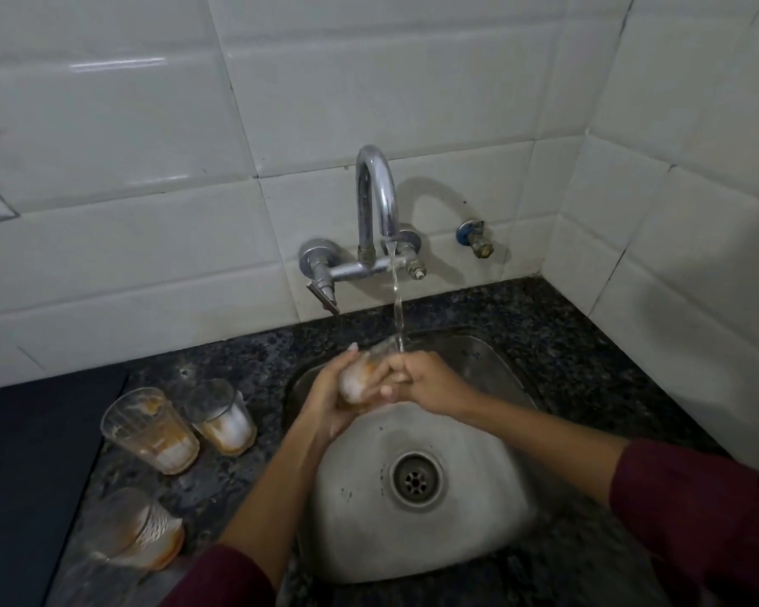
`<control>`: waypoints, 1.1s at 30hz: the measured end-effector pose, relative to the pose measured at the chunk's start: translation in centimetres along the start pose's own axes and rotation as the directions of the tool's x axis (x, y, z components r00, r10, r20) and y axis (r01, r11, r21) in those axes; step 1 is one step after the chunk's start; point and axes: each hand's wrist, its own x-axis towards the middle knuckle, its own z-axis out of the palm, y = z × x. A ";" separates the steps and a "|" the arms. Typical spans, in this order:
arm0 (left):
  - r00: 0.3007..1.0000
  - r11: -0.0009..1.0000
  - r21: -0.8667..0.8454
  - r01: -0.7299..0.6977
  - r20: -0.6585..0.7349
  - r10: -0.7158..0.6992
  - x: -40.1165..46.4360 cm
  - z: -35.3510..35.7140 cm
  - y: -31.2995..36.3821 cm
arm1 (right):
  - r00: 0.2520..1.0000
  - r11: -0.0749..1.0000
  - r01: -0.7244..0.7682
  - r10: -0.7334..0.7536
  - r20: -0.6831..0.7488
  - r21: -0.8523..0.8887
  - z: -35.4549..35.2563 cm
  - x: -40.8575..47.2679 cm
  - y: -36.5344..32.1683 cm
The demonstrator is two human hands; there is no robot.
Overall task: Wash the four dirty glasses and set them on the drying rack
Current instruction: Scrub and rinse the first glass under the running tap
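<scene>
Here glass (360,378) under tap stream, left hand (331,394) cupping base, right hand (417,381) fingers curled round it.

- Glass in hand (360,378): clear tumbler, orange residue inside, tilted with mouth up toward the running stream; held in both palms over the sink, partly hidden by fingers.
- Front-left glass (152,431): well left of the grip, upright on the counter, orange film at base and rim.
- Ribbed glass (222,416): between that one and the grip, touching or just beside it, upright, orange-white dregs.
- Near glass (139,530): down-left of the grip, blurred, orange base; pose unclear.
</scene>
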 end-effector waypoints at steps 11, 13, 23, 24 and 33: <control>0.967 0.990 0.118 0.078 -0.251 -0.046 2.5 -1.6 -0.2 | 0.966 0.710 0.163 0.025 0.256 -0.685 0.9 0.9 2.6; 0.975 0.991 0.087 0.102 -0.205 -0.082 2.4 -1.5 -0.1 | 0.967 0.806 0.126 0.029 0.251 -0.579 0.7 1.3 2.1; 0.937 0.997 0.054 -0.061 -0.341 0.076 3.6 -0.7 0.1 | 0.976 0.732 0.110 0.050 0.213 -0.672 1.7 2.8 2.8; 0.938 0.999 0.050 -0.021 -0.345 0.037 3.6 -0.7 0.2 | 0.982 0.613 0.109 0.058 0.182 -0.782 1.5 2.9 3.2; 0.964 0.996 -0.001 -0.091 -0.249 0.088 3.9 -1.8 -0.3 | 0.920 0.991 -0.118 0.135 0.368 -0.068 2.3 3.1 0.6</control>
